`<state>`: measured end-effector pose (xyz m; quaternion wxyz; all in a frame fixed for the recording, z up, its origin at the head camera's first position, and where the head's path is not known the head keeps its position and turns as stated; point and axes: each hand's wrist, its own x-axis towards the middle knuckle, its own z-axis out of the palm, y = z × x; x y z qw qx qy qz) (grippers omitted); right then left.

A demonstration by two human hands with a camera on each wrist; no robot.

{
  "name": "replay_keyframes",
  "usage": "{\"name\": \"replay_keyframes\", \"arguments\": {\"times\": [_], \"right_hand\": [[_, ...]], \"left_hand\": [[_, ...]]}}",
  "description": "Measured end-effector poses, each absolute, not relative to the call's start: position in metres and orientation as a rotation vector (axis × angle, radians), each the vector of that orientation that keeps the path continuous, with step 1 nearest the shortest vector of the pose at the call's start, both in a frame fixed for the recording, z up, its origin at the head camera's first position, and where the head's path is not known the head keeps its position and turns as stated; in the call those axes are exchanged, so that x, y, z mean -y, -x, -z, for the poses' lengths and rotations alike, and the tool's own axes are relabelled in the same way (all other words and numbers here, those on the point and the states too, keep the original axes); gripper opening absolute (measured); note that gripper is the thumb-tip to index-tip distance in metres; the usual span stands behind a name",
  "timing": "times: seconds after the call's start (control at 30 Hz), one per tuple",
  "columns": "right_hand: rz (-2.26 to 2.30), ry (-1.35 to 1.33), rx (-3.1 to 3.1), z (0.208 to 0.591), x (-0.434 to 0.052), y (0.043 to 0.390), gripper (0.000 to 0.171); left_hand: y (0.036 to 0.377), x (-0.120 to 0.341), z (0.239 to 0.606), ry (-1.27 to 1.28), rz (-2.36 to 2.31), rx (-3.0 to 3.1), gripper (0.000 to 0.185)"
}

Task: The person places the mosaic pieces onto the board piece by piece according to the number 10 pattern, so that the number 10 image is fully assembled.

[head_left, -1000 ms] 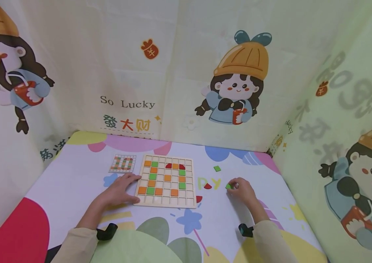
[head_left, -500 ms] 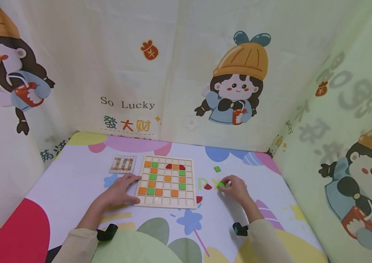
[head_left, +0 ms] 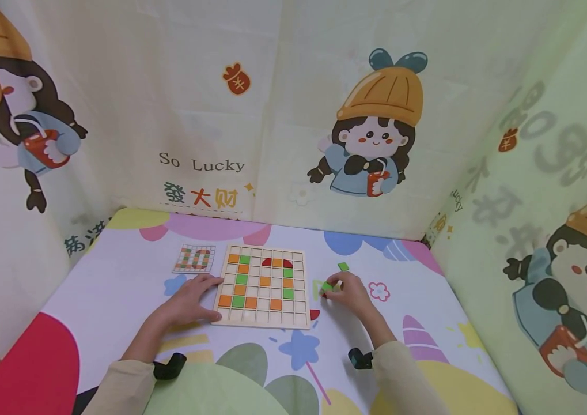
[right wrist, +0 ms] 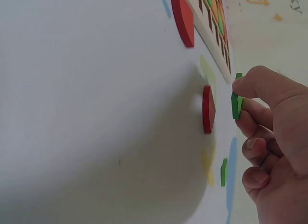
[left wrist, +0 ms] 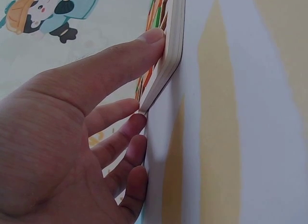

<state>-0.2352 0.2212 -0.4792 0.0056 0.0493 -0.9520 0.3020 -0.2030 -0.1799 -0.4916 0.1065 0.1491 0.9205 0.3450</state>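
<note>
Pinching a green tile [head_left: 327,286] just right of the wooden grid board [head_left: 262,286], the right hand [head_left: 347,295] should lower it flat into an open cell. Left hand [head_left: 189,300], fingers spread, presses the board's left edge against the bench; keep it steady.

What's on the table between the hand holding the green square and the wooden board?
Only bare mat lies between the right hand, pinching its green square tile, and the wooden grid board. The head view shows it.

A child's play corner at home, by the look of it: cartoon-printed curtains [head_left: 293,115] wall in a desk [head_left: 117,288] under a bright pastel cover.
</note>
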Motion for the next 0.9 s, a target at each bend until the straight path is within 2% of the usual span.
{"name": "replay_keyframes", "arguments": {"times": [0.6, 0.9], "right_hand": [[-0.925, -0.361, 3.054, 0.482, -0.16, 0.242, 0.018], [-0.881, -0.562, 3.054, 0.485, -0.129, 0.243, 0.019]], "left_hand": [[0.204, 0.182, 0.493, -0.478, -1.002, -2.732, 0.084], [0.203, 0.182, 0.491, -0.47, -1.015, -2.722, 0.083]]}}
